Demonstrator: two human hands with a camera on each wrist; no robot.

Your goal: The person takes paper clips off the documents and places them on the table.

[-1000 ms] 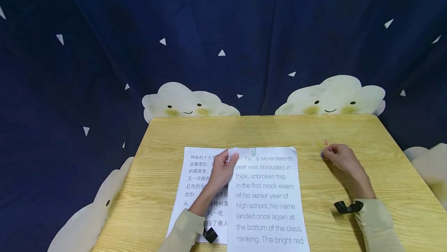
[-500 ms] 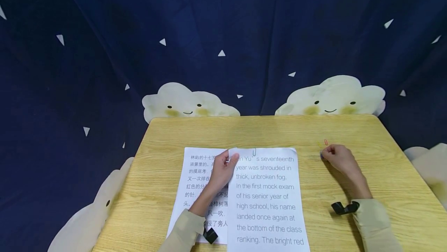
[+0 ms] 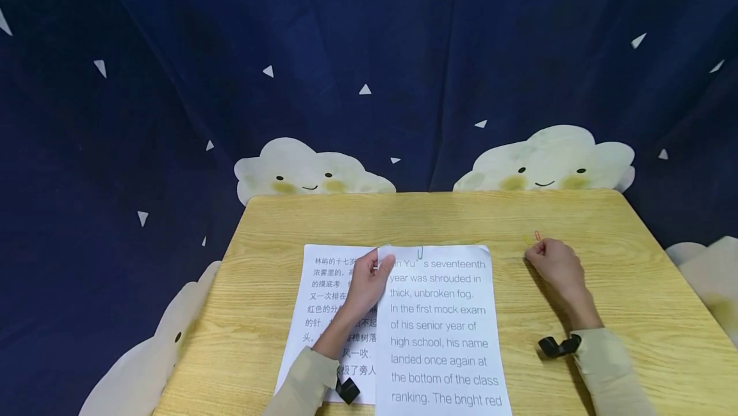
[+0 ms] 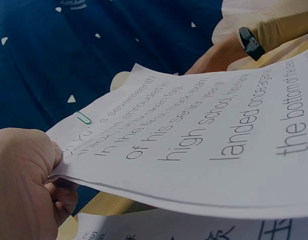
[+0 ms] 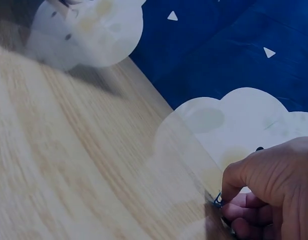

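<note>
My left hand pinches the top left corner of several white sheets printed in English, thumb on top and curled fingers beneath. A green paper clip sits on their top edge. In the left wrist view these sheets are raised above a sheet with Chinese text, which they partly cover. Over the right of the table, my right hand pinches a small blue paper clip between thumb and index finger. The head view hides this clip behind the fingers.
A red paper clip and a yellow paper clip lie just beyond my right hand on the wooden table. Cloud-shaped cushioned panels stand along the back edge, before a dark blue curtain.
My right hand and forearm have shifted a little to the left, and the blue paper clip has gone out of sight in the head view. The left hand and sheets stay nearly still.
</note>
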